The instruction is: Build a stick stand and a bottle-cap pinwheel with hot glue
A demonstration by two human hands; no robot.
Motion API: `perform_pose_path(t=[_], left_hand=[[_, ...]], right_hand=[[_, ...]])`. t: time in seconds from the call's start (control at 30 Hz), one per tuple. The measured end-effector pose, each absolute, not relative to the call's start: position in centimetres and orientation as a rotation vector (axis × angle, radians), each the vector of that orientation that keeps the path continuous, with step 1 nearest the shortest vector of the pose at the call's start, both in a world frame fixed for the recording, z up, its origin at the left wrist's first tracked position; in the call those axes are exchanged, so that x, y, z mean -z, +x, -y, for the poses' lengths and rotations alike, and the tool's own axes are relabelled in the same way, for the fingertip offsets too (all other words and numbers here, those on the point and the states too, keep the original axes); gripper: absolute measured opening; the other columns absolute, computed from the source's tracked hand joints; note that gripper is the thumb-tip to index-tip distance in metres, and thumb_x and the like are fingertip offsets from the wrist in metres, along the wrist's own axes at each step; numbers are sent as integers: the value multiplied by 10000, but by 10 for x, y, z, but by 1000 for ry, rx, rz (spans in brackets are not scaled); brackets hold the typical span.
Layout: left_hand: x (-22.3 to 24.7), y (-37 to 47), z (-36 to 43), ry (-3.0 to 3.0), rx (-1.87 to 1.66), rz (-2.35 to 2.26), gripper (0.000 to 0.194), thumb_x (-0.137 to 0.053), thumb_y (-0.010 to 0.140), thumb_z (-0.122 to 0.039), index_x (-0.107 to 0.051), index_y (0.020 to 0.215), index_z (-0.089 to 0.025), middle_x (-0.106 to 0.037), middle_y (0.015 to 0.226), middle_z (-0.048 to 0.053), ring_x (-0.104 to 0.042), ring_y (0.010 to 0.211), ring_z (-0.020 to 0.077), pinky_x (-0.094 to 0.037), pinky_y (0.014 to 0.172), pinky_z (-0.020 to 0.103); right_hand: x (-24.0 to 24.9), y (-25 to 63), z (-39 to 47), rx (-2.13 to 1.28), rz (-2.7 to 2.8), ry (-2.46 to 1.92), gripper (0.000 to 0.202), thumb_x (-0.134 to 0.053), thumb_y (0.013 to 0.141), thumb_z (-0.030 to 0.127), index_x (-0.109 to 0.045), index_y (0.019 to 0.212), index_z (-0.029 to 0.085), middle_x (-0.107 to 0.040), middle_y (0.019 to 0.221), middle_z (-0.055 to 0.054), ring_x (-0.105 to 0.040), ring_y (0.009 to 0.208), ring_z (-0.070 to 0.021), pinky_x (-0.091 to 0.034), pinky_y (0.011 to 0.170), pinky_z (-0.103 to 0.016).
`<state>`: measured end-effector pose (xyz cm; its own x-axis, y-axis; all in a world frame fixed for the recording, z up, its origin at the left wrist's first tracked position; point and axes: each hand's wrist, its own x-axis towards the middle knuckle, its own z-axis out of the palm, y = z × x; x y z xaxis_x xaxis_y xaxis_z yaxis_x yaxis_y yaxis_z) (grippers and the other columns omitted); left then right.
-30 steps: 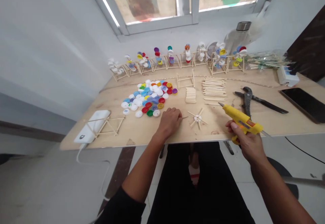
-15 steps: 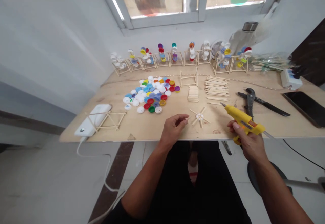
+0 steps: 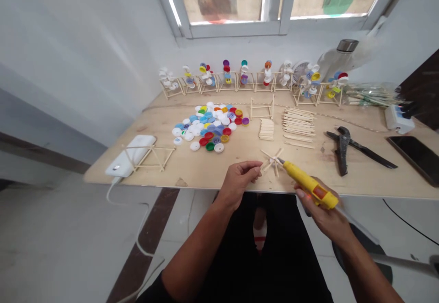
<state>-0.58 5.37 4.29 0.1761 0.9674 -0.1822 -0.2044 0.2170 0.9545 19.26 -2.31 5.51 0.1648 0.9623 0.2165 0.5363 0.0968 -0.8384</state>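
Note:
My right hand [image 3: 320,209] is wrapped around a yellow hot glue gun [image 3: 305,181], whose nozzle reaches the hub of a star of wooden sticks [image 3: 276,169] near the table's front edge. The nozzle partly covers the small white hub. Thumb and fingers of my left hand [image 3: 242,177] are pinched together just left of the star, at the end of one of its wooden sticks. The fingertips hide the exact contact. Behind the star lie a bundle of short sticks [image 3: 266,129] and a pile of longer sticks [image 3: 298,127].
Colourful bottle caps [image 3: 209,127] lie heaped left of centre. A stick frame [image 3: 151,156] leans by a white power bank [image 3: 132,154]. Another frame [image 3: 262,108] stands behind. Finished cap wheels [image 3: 227,76] line the back. Pliers [image 3: 343,149] and a phone [image 3: 414,156] lie right.
My right hand has brought the glue gun leftward, its nozzle now at the star's hub. My left hand has come closer to the star. The view has shifted slightly.

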Motion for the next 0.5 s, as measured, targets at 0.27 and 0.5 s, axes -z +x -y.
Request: perform_pose_path(t=[0.27,0.5], left_hand=[[-42,-8,-50,931,-1033,-1002,281,-721,630,-288,-722,871,-144,-610,615,3,-478,558,78,-395,565,212],[-42,-9,-49,954,-1030,-1001,291,-718,641,-295,-722,886,-138,-608,630,10,-483,572,83,-399,569,210]], right_hand=[[-50,181,24,-573,1799,-1558,201,-499,844,410,-564,846,220,-587,712,-14,-546,630,-145,-439,585,-253],[-49,178,23,-436,1808,-1570,220,-499,837,412,-522,730,222,-527,615,18,-506,541,-124,-396,517,-238]])
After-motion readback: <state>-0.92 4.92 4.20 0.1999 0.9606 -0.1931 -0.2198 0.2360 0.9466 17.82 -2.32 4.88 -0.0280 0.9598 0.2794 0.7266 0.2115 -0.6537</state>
